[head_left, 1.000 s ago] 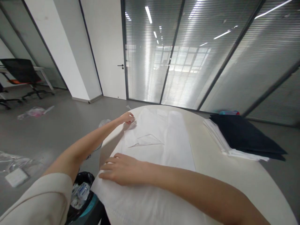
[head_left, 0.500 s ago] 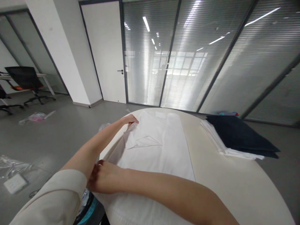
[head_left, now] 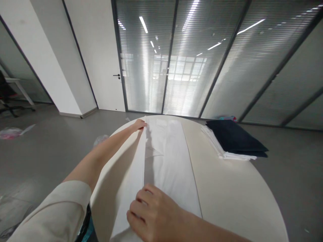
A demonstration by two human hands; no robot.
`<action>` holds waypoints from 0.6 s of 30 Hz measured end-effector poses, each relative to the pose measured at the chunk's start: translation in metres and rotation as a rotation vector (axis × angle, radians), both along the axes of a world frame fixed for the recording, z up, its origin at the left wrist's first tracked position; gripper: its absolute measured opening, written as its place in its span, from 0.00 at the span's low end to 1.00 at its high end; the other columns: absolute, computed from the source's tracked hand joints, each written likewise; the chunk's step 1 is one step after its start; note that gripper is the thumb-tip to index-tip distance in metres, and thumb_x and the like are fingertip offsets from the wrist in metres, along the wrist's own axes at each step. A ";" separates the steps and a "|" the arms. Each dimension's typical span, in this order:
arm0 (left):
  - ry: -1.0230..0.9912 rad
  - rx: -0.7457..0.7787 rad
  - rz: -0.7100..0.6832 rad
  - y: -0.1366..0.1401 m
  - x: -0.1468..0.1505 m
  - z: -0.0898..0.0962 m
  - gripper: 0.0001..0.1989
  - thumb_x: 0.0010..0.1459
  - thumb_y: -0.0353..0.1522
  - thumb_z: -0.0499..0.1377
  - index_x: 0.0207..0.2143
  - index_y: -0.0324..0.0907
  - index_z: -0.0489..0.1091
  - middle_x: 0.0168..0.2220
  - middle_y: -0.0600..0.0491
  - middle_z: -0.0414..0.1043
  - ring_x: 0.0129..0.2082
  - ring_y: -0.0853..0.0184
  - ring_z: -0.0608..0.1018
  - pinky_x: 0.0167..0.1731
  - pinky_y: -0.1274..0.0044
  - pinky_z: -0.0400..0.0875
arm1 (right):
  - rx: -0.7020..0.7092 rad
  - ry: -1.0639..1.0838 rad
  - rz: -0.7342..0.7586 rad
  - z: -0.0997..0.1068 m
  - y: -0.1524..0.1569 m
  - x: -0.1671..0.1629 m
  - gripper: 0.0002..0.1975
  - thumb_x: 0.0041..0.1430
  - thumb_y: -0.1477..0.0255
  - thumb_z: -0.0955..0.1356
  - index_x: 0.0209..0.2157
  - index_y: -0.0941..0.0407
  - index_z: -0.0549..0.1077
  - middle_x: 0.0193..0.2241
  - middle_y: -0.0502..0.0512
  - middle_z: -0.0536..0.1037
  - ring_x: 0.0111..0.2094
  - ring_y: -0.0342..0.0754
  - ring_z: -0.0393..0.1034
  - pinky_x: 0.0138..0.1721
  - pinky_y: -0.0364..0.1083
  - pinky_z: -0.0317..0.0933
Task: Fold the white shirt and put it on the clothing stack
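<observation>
A white cloth garment [head_left: 174, 161] lies lengthwise on a round table, with its left side lifted as a long flap [head_left: 137, 168]. At the far end, my left hand [head_left: 139, 124] pinches the flap's edge. Close to me, my right hand [head_left: 157, 213] has its fingers curled round the near end of the same edge, with its fingertips partly hidden. The raised flap casts a shadow on the flat part of the garment and on the tabletop at its left.
The cream round tabletop [head_left: 234, 188] carries a stack of folded cloth on the right: navy pieces [head_left: 234, 136] over white ones [head_left: 214, 144]. Clear plastic [head_left: 100, 139] lies on the floor at the left. Beyond stand a white door [head_left: 101, 57] and glass partitions.
My right hand has moved rightward, drawing the garment's left side up and over. My left hand keeps its hold at the far end. The head view has turned slightly right.
</observation>
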State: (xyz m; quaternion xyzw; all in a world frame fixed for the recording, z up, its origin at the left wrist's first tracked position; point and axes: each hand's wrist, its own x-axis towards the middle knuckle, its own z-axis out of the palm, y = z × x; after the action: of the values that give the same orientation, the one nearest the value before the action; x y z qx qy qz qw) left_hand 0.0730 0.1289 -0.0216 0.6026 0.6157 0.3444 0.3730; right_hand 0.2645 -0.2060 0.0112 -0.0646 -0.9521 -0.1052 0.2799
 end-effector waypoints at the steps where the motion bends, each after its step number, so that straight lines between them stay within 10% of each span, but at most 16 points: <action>1: 0.031 0.011 -0.013 0.002 0.014 0.002 0.15 0.64 0.36 0.60 0.49 0.36 0.70 0.43 0.48 0.74 0.38 0.66 0.78 0.37 0.72 0.76 | 0.004 0.018 0.002 -0.006 -0.003 0.003 0.09 0.60 0.77 0.68 0.25 0.57 0.69 0.24 0.48 0.67 0.27 0.45 0.57 0.29 0.48 0.52; 9: 0.302 0.115 -0.091 -0.013 0.109 -0.022 0.16 0.66 0.39 0.58 0.50 0.39 0.70 0.47 0.47 0.73 0.42 0.63 0.78 0.43 0.67 0.75 | -0.069 0.083 -0.002 -0.050 -0.009 0.020 0.13 0.63 0.74 0.69 0.25 0.55 0.66 0.20 0.44 0.66 0.24 0.41 0.56 0.28 0.44 0.51; 18: 0.508 0.214 -0.015 -0.008 0.115 -0.011 0.18 0.57 0.33 0.62 0.51 0.41 0.71 0.50 0.45 0.75 0.53 0.59 0.75 0.50 0.75 0.68 | -0.191 0.155 0.011 -0.036 -0.002 0.043 0.02 0.64 0.73 0.69 0.36 0.53 0.72 0.27 0.45 0.74 0.30 0.40 0.65 0.35 0.42 0.58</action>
State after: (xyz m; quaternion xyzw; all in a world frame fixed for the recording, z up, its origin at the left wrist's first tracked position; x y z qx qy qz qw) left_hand 0.1877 0.1213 -0.0330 0.7103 0.6450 0.2425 0.1432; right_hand 0.3078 -0.2084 -0.0245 -0.0937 -0.9337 -0.0070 0.3456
